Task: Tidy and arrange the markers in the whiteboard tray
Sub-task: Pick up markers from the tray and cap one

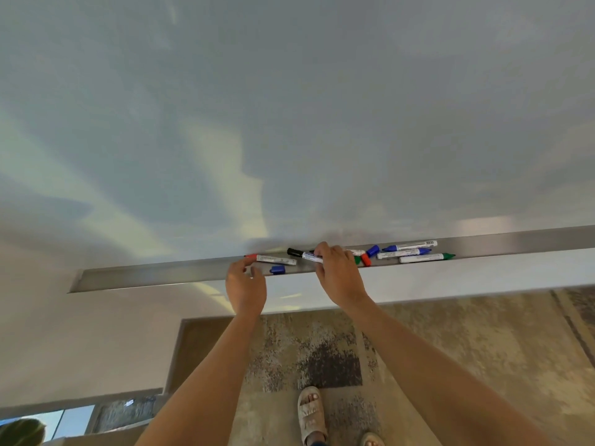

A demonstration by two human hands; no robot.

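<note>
While my right hand [338,272] pinches a black-capped marker [306,255] above the metal whiteboard tray [161,278] at frame centre, my left hand [246,284] hovers with loosely curled fingers, holding nothing, beside a red-tipped marker [273,259] and a loose blue cap [278,269]. Right of centre lie more markers [415,252]; my right hand hides part of that cluster.

Office or classroom — wall whiteboard [289,107] with marker tray [161,275].
</note>
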